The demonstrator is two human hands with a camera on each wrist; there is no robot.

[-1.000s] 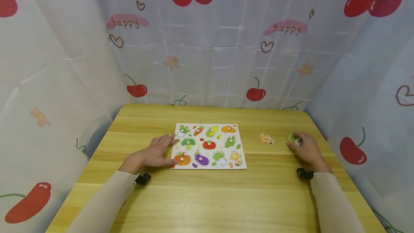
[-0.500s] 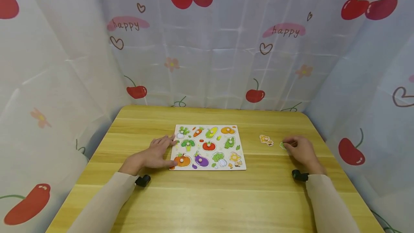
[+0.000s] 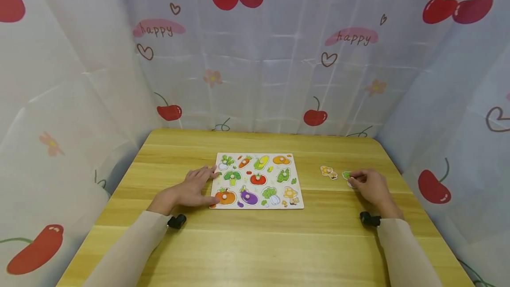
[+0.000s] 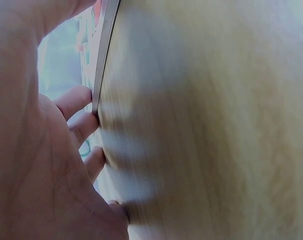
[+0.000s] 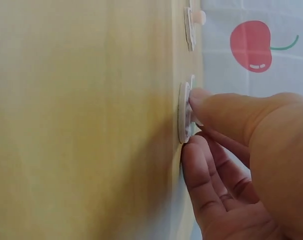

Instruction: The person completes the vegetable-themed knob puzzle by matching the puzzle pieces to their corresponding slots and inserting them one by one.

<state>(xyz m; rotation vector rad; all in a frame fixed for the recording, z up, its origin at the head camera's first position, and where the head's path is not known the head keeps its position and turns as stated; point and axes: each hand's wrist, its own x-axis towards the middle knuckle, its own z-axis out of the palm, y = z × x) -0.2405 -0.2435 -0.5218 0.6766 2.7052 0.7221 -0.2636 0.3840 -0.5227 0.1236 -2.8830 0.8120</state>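
Note:
On the table lies a pale vegetable puzzle board [image 3: 275, 185] with pictured vegetables, most bearing knobs. My left hand [image 3: 191, 189] rests at its left edge, fingers spread and thumb on the lower left corner. In the left wrist view, the fingertips of this hand [image 4: 51, 155] touch the board's edge [image 4: 104, 55]. Farther right, my right hand [image 3: 372, 189] pinches a green-and-white leafy vegetable puzzle piece [image 3: 346, 175], partly hidden by the fingers. The right wrist view has the thumb on this piece [image 5: 184, 112], low against the tabletop. A mushroom puzzle piece [image 3: 328, 172] lies just left of it.
The wooden table [image 3: 255, 251] has its back edge against a curtain [image 3: 255, 70] printed with cherries. Curtains also stand along the left and right sides. Bare tabletop separates the board from the mushroom piece.
My right hand has moved left with the leafy vegetable piece, nearer the mushroom piece, and the piece has turned slightly. The left hand and board have stayed in place.

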